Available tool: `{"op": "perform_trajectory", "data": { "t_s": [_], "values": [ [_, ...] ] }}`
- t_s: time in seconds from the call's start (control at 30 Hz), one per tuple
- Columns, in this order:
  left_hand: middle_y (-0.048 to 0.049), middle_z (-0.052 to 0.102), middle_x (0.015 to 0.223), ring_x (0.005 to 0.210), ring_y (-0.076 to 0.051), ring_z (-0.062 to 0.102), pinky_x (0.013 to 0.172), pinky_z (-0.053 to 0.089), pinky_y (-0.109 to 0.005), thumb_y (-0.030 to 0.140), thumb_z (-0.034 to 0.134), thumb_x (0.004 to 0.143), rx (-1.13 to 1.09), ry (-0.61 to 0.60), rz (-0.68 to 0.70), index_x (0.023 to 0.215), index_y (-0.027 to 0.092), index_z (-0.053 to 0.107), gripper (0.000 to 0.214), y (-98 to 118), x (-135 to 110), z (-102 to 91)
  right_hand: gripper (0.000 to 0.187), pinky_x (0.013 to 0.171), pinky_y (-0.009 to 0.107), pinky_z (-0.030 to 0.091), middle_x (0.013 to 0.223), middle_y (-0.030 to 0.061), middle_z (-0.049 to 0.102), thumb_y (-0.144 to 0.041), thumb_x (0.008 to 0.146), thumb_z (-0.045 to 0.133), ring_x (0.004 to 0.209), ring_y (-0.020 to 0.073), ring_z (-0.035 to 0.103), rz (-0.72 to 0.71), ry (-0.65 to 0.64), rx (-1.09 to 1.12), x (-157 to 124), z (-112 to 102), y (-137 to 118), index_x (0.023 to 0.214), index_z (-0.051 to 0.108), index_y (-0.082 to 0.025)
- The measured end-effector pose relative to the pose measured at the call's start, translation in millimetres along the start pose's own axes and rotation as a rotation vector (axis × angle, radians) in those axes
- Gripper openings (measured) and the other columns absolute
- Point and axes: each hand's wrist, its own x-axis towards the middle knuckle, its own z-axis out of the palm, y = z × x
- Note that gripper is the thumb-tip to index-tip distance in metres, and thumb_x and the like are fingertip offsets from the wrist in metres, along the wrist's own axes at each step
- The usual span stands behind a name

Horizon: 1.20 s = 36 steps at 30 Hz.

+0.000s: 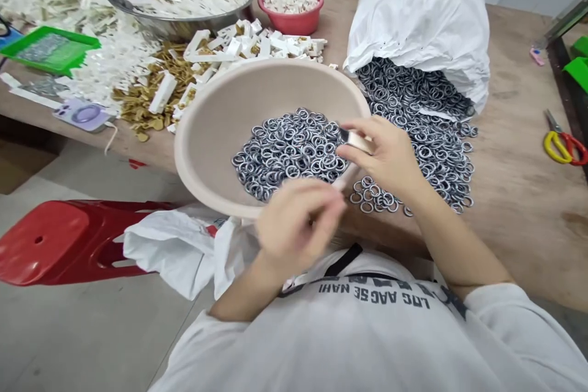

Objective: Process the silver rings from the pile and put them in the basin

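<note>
My right hand pinches the end of a pale flat strip above the rim of a wide beige bowl. My left hand is close below it, with its fingers closed on a pale piece. I cannot tell whether these pale pieces are one strip. A heap of small grey metal rings lies in the bowl, under and just beyond my hands. More of these rings spill across the wooden table from a white woven sack, to the right of the bowl.
Beyond the bowl lie white plastic pieces, small gold pieces, a steel basin, a red bowl and a green tray. Red-and-yellow scissors lie at right. A red stool and white bag are at lower left.
</note>
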Motion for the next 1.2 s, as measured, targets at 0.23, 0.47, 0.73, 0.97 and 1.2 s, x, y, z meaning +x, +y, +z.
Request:
{"op": "perform_trajectory", "data": {
  "t_s": [0.23, 0.47, 0.73, 0.97, 1.2],
  "values": [
    [-0.0169, 0.061, 0.135, 0.122, -0.029, 0.060, 0.105, 0.051, -0.047, 0.012, 0.047, 0.097, 0.222, -0.632, -0.084, 0.126, 0.014, 0.059, 0.032, -30, -52, 78.7, 0.027, 0.061, 0.029, 0.034, 0.065, -0.0029, 0.049, -0.041, 0.091, 0.066, 0.061, 0.0134, 0.043, 0.325, 0.157, 0.011, -94, -18, 49, 0.074, 0.063, -0.020],
    [-0.0126, 0.066, 0.116, 0.110, -0.026, 0.064, 0.098, 0.051, -0.042, 0.024, 0.047, 0.101, 0.082, -0.546, -0.238, 0.102, 0.017, 0.062, 0.017, -53, -61, 94.7, 0.020, 0.072, 0.030, 0.041, 0.078, 0.0006, 0.063, -0.038, 0.092, 0.065, 0.074, 0.0158, 0.056, 0.406, 0.085, 0.085, -135, -8, 60, 0.084, 0.070, -0.020],
    [-0.0037, 0.069, 0.090, 0.085, -0.017, 0.064, 0.078, 0.049, -0.029, 0.035, 0.057, 0.097, -0.408, -0.374, -0.436, 0.091, 0.020, 0.059, 0.017, -11, -47, 103.3, 0.025, 0.067, 0.028, 0.039, 0.072, -0.0023, 0.056, -0.044, 0.092, 0.064, 0.068, 0.0135, 0.048, 0.506, 0.007, 0.496, -141, 4, 45, 0.081, 0.066, -0.021],
    [-0.0021, 0.067, 0.080, 0.075, -0.015, 0.061, 0.073, 0.048, -0.028, 0.046, 0.062, 0.093, -0.575, -0.415, -0.507, 0.087, 0.019, 0.062, 0.028, -1, -50, 114.1, 0.026, 0.065, 0.025, 0.039, 0.073, -0.0041, 0.053, -0.045, 0.086, 0.073, 0.068, 0.0119, 0.048, 0.566, 0.019, 0.691, -143, -6, 42, 0.084, 0.061, -0.021],
    [-0.0029, 0.068, 0.079, 0.074, -0.015, 0.063, 0.072, 0.049, -0.028, 0.038, 0.061, 0.095, -0.653, -0.461, -0.523, 0.090, 0.019, 0.065, 0.021, 4, -46, 116.3, 0.025, 0.069, 0.026, 0.042, 0.077, -0.0029, 0.055, -0.045, 0.089, 0.069, 0.072, 0.0133, 0.050, 0.549, 0.010, 0.601, -144, -14, 44, 0.087, 0.061, -0.022]
  ]
}}
